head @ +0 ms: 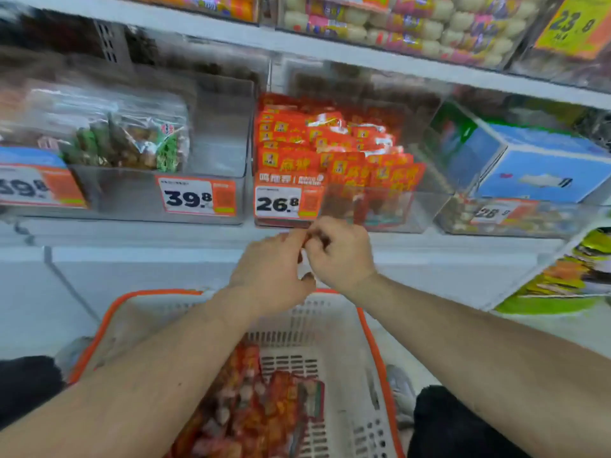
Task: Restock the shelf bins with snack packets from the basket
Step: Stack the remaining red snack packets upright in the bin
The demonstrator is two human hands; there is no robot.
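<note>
Both hands meet just below the front edge of the shelf (139,238), above the basket (373,328). The left hand (272,276) and the right hand (340,252) have their fingers curled toward each other around something small and dark red between the fingertips; motion blur hides what it is, and whether each hand truly grips it cannot be told.

The basket, white with an orange rim, is cut off by the bottom edge of the view. The snack packets (258,411) lying in it are red and orange, too blurred to read.

On the shelf, the middle clear bin (390,209) holds upright red packets (330,150) with yellow characters that cannot be made out; its price tag (287,201) reads 26.8. The bin to its left (218,133) holds clear bags with green and brown contents, behind a tag (196,197) reading 39.8. Another tag at the left edge is cut off. A blue box (542,160) sits in the bin to the right, and a yellow sign (575,24) at top right reads 23.8.
</note>
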